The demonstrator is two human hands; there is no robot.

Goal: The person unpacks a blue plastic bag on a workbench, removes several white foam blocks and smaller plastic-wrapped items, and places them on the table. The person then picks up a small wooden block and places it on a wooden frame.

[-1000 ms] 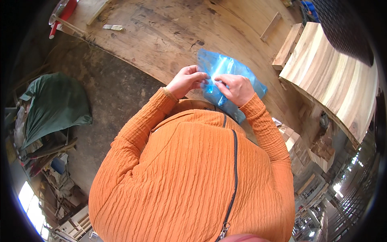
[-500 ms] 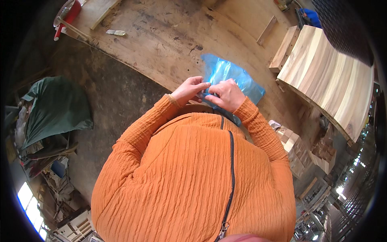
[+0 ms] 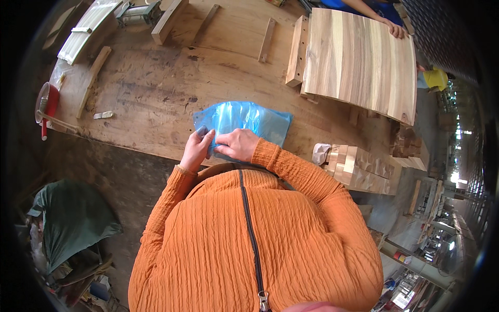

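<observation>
A shiny blue plastic bag (image 3: 244, 115) lies at the front edge of a worn wooden workbench (image 3: 150, 99). My left hand (image 3: 197, 148) pinches the bag's near left edge between thumb and fingers. Close beside it, my right hand (image 3: 238, 144) has its fingers curled over the near edge of the plastic, the thumb pointing left. The bag spreads out beyond both hands to the right. What it contains cannot be made out through the plastic.
To the right stands a striped wooden panel (image 3: 358, 62), with another person's hand (image 3: 396, 29) on its far edge. Stacked wooden blocks (image 3: 358, 169) sit near my right elbow. A red container (image 3: 49, 101) is at the bench's left end. Dark green cloth (image 3: 73, 223) covers a heap at left.
My view has turned, so the bench and panel appear shifted and more of the bench's left end shows. Both hands stay on the bag, the left one now more upright against its edge.
</observation>
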